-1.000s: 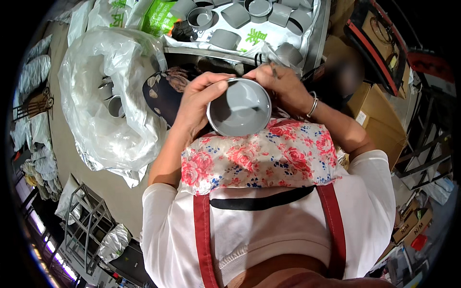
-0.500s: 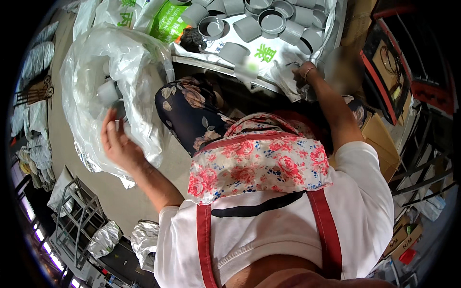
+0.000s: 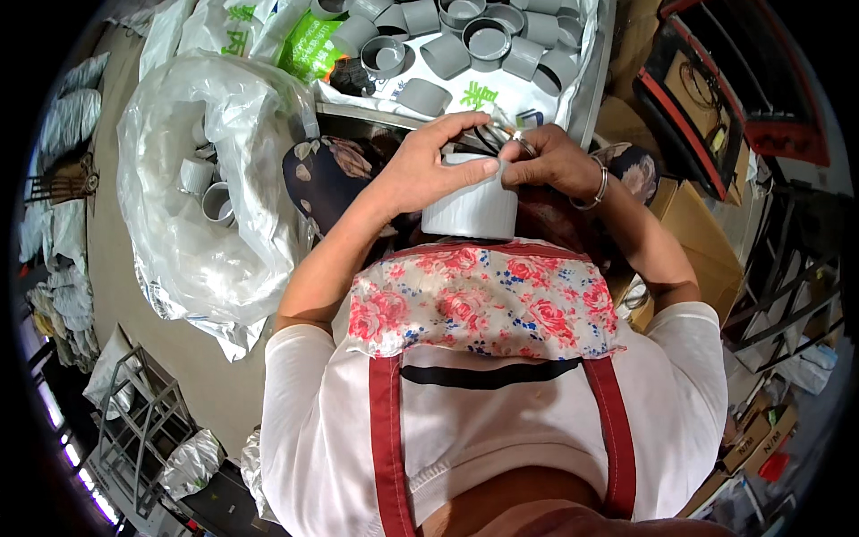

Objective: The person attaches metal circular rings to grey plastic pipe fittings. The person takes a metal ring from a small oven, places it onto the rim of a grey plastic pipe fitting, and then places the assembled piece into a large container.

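Observation:
A pale grey plastic pipe fitting [image 3: 470,204], short and round, is held above my lap. My left hand [image 3: 429,170] is closed on it, thumb at the upper rim and fingers over the far side. At the rim's right side my right hand [image 3: 550,166] is closed with its thumb touching the fitting. Something thin and shiny shows by its fingertips, too small to make out. Several similar grey pipe fittings [image 3: 445,55] lie in the tray ahead. A clear plastic bag [image 3: 259,224] on the left holds a few more fittings [image 3: 217,203].
A metal tray edge [image 3: 586,98] borders the white sacking under the fittings. Open cardboard boxes [image 3: 693,237] stand to my right, below a red and black frame [image 3: 684,134]. A metal rack [image 3: 143,416] is at the lower left.
My left hand has come from the bag to my lap and now grips a fitting. My right hand has moved left from the tray's edge to meet it.

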{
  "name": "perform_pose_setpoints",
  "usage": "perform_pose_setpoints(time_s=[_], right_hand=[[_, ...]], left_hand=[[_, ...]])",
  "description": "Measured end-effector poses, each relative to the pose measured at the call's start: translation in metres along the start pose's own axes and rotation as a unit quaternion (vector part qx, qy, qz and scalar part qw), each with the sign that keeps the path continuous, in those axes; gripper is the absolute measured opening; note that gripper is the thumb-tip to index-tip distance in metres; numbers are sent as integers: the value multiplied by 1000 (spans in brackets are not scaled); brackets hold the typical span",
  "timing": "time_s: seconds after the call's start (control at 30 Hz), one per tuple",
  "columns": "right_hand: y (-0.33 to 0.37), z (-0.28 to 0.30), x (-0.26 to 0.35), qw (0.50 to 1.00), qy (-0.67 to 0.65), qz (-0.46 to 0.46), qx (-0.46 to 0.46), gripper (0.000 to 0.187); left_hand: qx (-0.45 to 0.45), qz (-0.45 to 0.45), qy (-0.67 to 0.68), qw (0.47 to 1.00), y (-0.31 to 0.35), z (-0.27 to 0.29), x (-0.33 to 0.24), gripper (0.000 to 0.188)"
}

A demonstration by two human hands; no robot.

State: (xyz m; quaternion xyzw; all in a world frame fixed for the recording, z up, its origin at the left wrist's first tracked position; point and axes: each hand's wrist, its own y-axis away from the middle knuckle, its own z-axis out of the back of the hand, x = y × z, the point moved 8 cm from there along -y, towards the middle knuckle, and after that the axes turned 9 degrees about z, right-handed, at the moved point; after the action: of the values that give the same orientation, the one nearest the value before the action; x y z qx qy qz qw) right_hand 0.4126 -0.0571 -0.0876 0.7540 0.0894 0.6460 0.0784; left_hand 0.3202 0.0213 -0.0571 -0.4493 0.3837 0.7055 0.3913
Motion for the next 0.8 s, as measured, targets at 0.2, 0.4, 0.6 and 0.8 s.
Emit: perform_pose_setpoints(time_s=[0.2, 0.4, 0.6, 0.8], right_hand=[[11, -10, -17, 989, -139, 40, -37, 30], [5, -11, -22, 993, -51, 85, -67, 45], [6, -15, -16, 993, -35, 80, -77, 29], [6, -19, -20, 991, -34, 117, -54, 23]], left_hand=[[-42, 73, 69, 994, 18, -3, 28, 47], [-92, 68, 40, 993, 22, 5, 26, 29], [18, 130, 195, 972, 25, -6, 36, 16], [-17, 87, 179, 980, 37, -3, 44, 19]])
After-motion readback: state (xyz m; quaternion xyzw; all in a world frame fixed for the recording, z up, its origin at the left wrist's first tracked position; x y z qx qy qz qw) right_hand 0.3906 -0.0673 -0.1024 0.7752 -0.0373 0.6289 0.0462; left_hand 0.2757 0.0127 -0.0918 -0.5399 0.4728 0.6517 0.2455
